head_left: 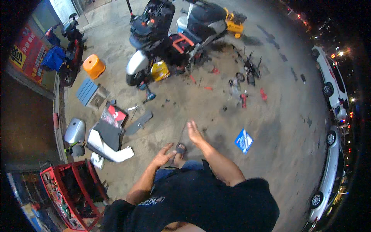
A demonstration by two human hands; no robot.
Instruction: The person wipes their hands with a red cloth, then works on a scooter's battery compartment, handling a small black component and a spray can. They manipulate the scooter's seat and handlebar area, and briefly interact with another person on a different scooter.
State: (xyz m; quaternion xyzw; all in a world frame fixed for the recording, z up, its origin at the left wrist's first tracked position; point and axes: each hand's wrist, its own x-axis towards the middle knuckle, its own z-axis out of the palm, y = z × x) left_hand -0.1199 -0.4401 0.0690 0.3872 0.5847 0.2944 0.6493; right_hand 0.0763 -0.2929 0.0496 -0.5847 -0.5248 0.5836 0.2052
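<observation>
Both left hand point(162, 157) and right hand point(194, 133) extend empty, dark parts point(251, 72) beside the scooter point(199, 32) too blurred to name.

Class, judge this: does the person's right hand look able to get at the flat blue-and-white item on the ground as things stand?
Probably yes, with a stoop: the right hand looks empty, and nothing visible blocks the way down to the blue-and-white item.
</observation>
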